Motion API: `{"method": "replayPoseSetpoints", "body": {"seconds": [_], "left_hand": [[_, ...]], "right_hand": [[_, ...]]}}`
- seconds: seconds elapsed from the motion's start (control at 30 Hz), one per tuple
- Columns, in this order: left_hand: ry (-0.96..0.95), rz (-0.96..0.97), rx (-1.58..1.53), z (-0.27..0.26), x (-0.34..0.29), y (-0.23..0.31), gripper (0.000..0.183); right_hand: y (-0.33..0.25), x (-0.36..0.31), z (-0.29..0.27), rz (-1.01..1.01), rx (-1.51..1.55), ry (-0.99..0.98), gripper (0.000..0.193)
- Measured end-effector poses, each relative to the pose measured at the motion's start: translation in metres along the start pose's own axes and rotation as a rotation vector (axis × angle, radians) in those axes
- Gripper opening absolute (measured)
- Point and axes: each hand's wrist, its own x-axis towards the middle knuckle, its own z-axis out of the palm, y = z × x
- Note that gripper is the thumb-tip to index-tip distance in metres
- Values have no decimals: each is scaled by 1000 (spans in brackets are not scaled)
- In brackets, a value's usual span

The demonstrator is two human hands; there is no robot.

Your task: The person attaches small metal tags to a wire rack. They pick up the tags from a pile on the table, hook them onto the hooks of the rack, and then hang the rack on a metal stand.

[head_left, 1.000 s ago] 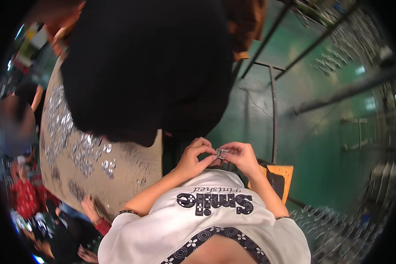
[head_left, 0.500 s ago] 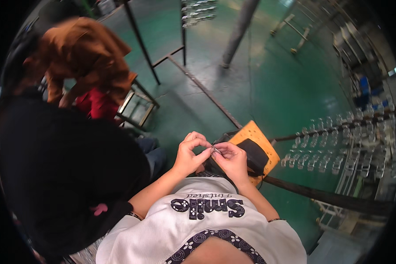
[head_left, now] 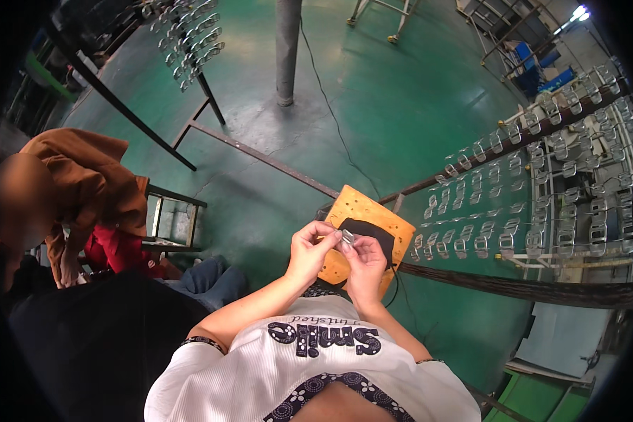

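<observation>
In front of my chest, both hands meet over a small silvery metal piece [head_left: 347, 238] that looks like a buckle. My left hand [head_left: 309, 254] pinches its left side between thumb and fingers. My right hand [head_left: 366, 266] grips the other side with thumb and fingertips. Fingers cover much of the piece, so its full shape is hidden. Just beyond and below the hands is a yellow-orange board [head_left: 356, 205] with holes in it, and a black cloth-like item [head_left: 373, 229] lies on it.
At right, a rack [head_left: 496, 151] carries rows of silvery metal frames; a similar hanging set [head_left: 190, 42] is far left. A dark bar [head_left: 513, 285] crosses at right. Two co-workers sit at left, one in a brown jacket [head_left: 84, 169], the other in black [head_left: 98, 337]. A grey post [head_left: 286, 56] stands ahead.
My view has swung to the right, so the post and co-workers appear farther left. The metal piece shows more between my fingers; both hands still hold it.
</observation>
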Motion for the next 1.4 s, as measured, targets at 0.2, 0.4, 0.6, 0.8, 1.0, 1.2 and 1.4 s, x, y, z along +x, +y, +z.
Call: {"method": "replayPoseSetpoints", "body": {"seconds": [0.2,0.4,0.6,0.8,1.0,1.2,1.4], "left_hand": [[-182,-141,-176,18,27,2,7],[-320,103,136,30,80,-26,9],[-376,185,407,45,127,-37,10],[-425,166,607,72,154,-39,11],[-467,270,638,92,180,-52,14],[-496,286,719,110,197,-57,15],[-566,246,797,139,215,-56,14]], "right_hand": [[2,12,-9,-16,-21,45,15],[17,4,-83,235,-291,172,6],[25,11,-146,484,-115,590,2],[12,60,-162,260,6,806,4],[55,131,-240,-166,100,966,5],[9,177,-262,222,-178,682,33],[-25,215,-252,-12,-57,254,51]]}}
